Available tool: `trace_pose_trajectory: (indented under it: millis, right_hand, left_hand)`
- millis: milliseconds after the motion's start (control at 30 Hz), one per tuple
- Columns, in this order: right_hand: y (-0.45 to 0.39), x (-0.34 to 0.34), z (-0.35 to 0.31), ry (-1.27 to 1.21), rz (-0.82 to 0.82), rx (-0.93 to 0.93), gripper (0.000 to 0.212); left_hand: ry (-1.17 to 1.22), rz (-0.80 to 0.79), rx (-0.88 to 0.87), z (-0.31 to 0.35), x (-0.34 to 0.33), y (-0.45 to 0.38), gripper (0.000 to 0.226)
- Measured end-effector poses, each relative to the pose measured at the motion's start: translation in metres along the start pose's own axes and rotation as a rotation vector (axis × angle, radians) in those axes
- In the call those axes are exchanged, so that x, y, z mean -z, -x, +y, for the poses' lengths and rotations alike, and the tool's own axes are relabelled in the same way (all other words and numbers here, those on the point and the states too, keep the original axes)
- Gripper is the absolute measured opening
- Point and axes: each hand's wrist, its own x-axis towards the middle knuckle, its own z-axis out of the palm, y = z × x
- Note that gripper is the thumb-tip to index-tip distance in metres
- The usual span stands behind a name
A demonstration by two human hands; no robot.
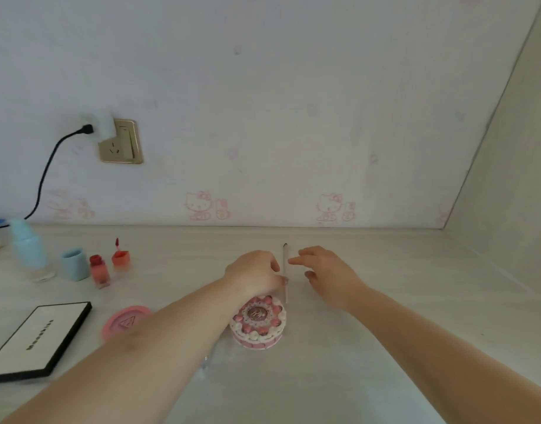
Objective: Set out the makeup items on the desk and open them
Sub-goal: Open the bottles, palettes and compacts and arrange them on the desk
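Note:
A thin pale makeup pencil [285, 255] with a dark tip lies lengthwise on the desk [385, 301], just beyond a cake-shaped pink compact [258, 322]. My left hand [252, 272] is curled beside the pencil, and its thumb and fingers pinch the lower part. To the right of the pencil is my right hand [327, 272], fingers loosely extended. Its index fingertip is close to the upper part, and I cannot tell whether it touches. At the left stand an uncapped red lip-gloss bottle [99, 272], its wand cap [120, 255], a blue spray bottle [29, 249] and its blue cap [75, 264].
A shut black-and-white palette [37, 338] and a round pink compact [125, 321] lie at the front left. A wall socket [121, 142] with a black cable [44, 175] is on the back wall. A side panel [507, 179] bounds the desk on the right.

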Motion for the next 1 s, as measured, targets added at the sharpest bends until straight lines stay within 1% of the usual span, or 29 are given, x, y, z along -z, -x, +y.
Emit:
trace_pose_trajectory:
  millis: [67, 167, 300, 367, 467, 533, 667, 800, 900, 1000]
  right_hand:
    - [-0.01, -0.006, 0.003, 0.026, -0.06, 0.056, 0.048]
    - [-0.02, -0.01, 0.007, 0.075, -0.088, 0.087, 0.046]
    - [-0.031, -0.004, 0.011, 0.294, -0.052, 0.12, 0.033]
    - [-0.034, -0.002, 0.012, 0.345, -0.029, 0.142, 0.031]
    - [-0.036, -0.003, 0.011, 0.389, -0.058, 0.144, 0.033]
    - [-0.036, -0.006, 0.01, 0.444, -0.069, 0.164, 0.033]
    - [-0.034, -0.011, 0.011, 0.492, -0.013, 0.213, 0.032]
    - [-0.032, -0.015, 0.011, 0.469, 0.019, 0.231, 0.028]
    - [-0.028, -0.01, 0.004, 0.338, 0.136, 0.246, 0.023]
    - [-0.017, 0.006, -0.012, 0.178, 0.249, 0.272, 0.018]
  left_hand:
    - [-0.042, -0.011, 0.005, 0.002, -0.007, -0.01, 0.045]
    - [-0.094, 0.005, -0.006, 0.004, -0.014, -0.018, 0.047]
    - [-0.123, 0.062, -0.034, 0.005, -0.017, -0.025, 0.03]
    - [-0.128, 0.094, -0.054, 0.002, -0.016, -0.025, 0.023]
    - [-0.119, 0.133, -0.07, -0.004, -0.015, -0.027, 0.014]
    - [-0.126, 0.137, -0.08, -0.008, -0.014, -0.027, 0.011]
    - [-0.144, 0.146, -0.107, -0.013, -0.012, -0.027, 0.012]
    - [-0.11, 0.176, -0.141, -0.019, -0.012, -0.024, 0.01]
    - [-0.022, 0.201, -0.197, -0.022, -0.006, -0.016, 0.016]
    - [0.088, 0.207, -0.27, -0.026, 0.014, 0.001, 0.02]
